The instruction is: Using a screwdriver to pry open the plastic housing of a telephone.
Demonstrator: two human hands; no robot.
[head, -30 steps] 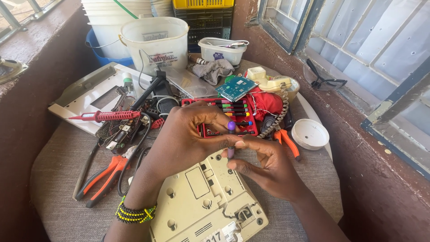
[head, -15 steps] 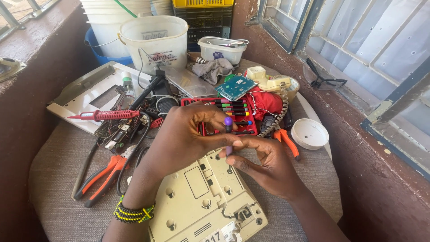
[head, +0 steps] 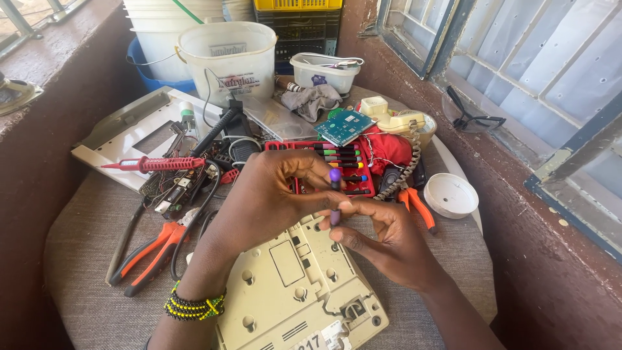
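We hold purple-handled precision screwdriver upright between both hands, above top edge of overturned cream telephone base. Left hand curled, fingertips pinching purple cap; right hand half-closed, thumb and forefinger gripping lower shaft. Since half second ago: hands barely shifted, same pinch kept, driver raised slightly. Red screwdriver set tray at 12 o'clock of hands; orange pliers at 9 o'clock; white lid at 3 o'clock.
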